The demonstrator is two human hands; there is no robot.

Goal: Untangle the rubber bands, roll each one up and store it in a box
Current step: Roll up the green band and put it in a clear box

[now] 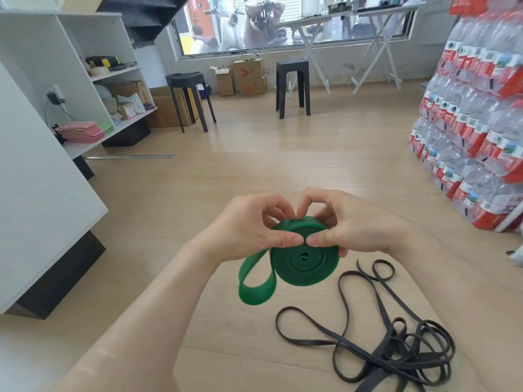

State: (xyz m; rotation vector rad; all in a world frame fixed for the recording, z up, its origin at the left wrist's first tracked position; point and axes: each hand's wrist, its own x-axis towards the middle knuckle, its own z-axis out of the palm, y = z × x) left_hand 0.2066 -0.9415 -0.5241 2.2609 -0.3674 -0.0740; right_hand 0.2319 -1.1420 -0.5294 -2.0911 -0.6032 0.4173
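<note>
A wide green rubber band (304,258) is wound into a flat coil in the air in front of me, with a short loose loop hanging at its lower left. My left hand (252,227) pinches the coil's left rim between thumb and fingers. My right hand (348,222) pinches the right rim, thumb on the coil's face, fingers curled behind it. Thin dark rubber bands (396,343) lie tangled in loops on the wooden floor at the lower right. No storage box for the bands is identifiable in view.
A white shelf unit (42,176) stands at the left. Two black stools (293,86) and cardboard boxes (250,76) sit near the far window. Stacked packs of bottled water (478,123) line the right side.
</note>
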